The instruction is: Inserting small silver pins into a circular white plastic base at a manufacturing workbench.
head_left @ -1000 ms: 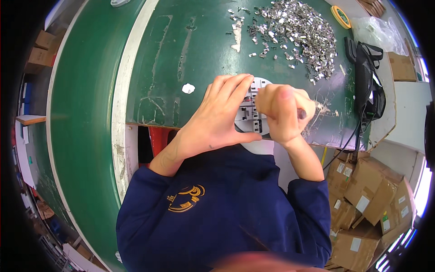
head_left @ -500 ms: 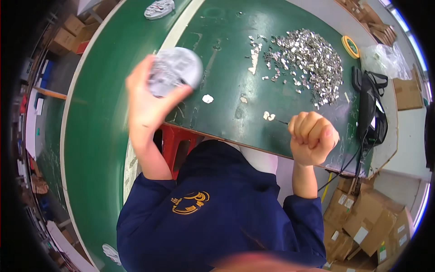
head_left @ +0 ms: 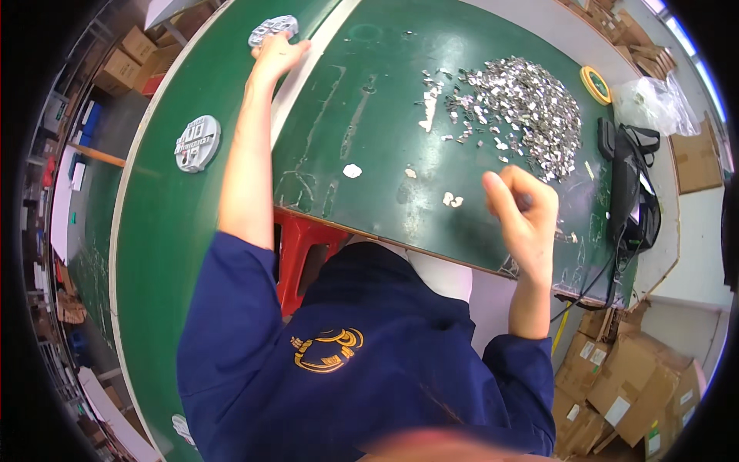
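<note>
At the far end of the green strip on the left, my left hand reaches out with its fingers closed on the near edge of a round grey moulded part. A second round grey part, with raised ribs and recesses on its face, lies on the strip left of my forearm. Over the right side of the table, my right hand is curled closed. Something small and dark shows within its fingers, too hidden to name. Beyond that hand spreads a heap of small metal pieces.
Small pale bits and a white blob dot the green table. A yellow tape roll, clear plastic bag and black bag line the right edge. A red stool stands below; cardboard boxes lie lower right.
My left hand has let go of one round grey part on the left strip and moved away to the far one. My right hand has turned; the thin dark tip at its fingers no longer shows.
</note>
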Available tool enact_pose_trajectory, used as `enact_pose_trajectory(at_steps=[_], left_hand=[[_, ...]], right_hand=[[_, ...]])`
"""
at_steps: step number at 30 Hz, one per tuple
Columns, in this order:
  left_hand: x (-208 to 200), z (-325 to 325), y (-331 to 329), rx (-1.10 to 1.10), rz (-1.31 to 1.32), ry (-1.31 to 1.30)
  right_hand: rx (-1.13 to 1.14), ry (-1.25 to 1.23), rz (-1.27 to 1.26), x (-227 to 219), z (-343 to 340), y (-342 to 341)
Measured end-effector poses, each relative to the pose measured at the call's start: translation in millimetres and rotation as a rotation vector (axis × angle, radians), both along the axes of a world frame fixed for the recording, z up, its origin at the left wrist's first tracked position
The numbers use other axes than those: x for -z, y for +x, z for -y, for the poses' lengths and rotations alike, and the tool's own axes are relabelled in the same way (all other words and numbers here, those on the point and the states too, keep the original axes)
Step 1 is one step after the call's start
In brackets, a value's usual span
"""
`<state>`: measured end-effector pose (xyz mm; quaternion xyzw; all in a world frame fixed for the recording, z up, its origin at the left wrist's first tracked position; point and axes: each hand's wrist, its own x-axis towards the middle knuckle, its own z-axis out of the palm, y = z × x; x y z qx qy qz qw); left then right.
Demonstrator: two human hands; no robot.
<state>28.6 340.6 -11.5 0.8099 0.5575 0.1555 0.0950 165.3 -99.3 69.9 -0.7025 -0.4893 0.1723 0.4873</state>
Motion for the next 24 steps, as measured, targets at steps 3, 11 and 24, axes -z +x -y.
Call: enact_pose_trajectory(at_steps=[3,11,24], left_hand=[[41.3,-28.7,9.3,-0.074,0.052,0.237],[42.4,-32.5,9.6,-0.001,0.274,0.177],[-1.1,-2.1,33.9,0.22,0.663,0.445]], right_hand=[[0.066,-0.187,0.229,-0.3,-5.3,24.4],[0.091,-0.393,0.527,44.4,-32.3,77.1],[0.021,-0.312,0.486,40.6,-34.3,72.4]])
